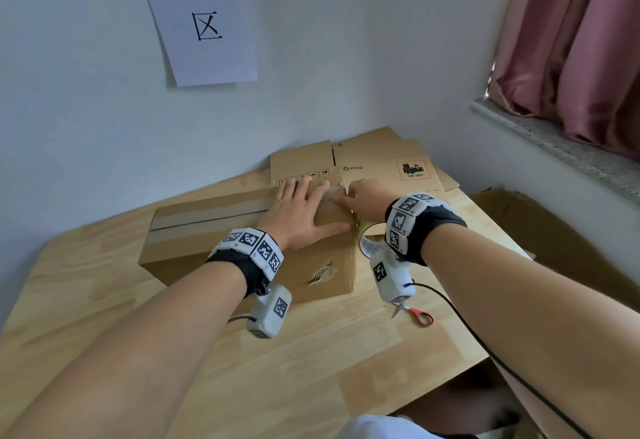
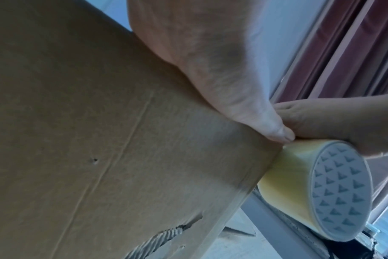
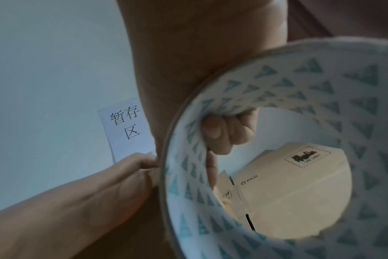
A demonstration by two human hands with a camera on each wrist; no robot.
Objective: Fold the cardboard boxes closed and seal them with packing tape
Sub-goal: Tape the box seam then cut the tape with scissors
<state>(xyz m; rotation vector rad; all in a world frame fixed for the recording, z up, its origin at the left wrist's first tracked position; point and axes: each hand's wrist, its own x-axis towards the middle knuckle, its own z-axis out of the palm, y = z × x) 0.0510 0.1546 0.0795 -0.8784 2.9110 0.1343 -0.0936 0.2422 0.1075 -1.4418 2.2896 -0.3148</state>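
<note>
A closed cardboard box (image 1: 194,248) lies on the wooden table (image 1: 311,369), with a strip of packing tape (image 1: 207,211) running along its top seam. My left hand (image 1: 304,210) lies flat on the box's right end, fingers straight, pressing the top down; its thumb (image 2: 279,131) reaches the corner edge. My right hand (image 1: 363,196) grips the tape roll (image 1: 367,230) just past that right end, fingers curled inside the patterned core (image 3: 277,87). The roll (image 2: 335,189) touches the box (image 2: 100,140) at its right edge. A torn dent marks the box's near side.
Red-handled scissors (image 1: 415,315) lie on the table near my right wrist. Flattened cardboard boxes (image 1: 381,161) are stacked at the back against the wall. Another open box (image 1: 540,230) stands beside the table at the right, below a windowsill and a curtain.
</note>
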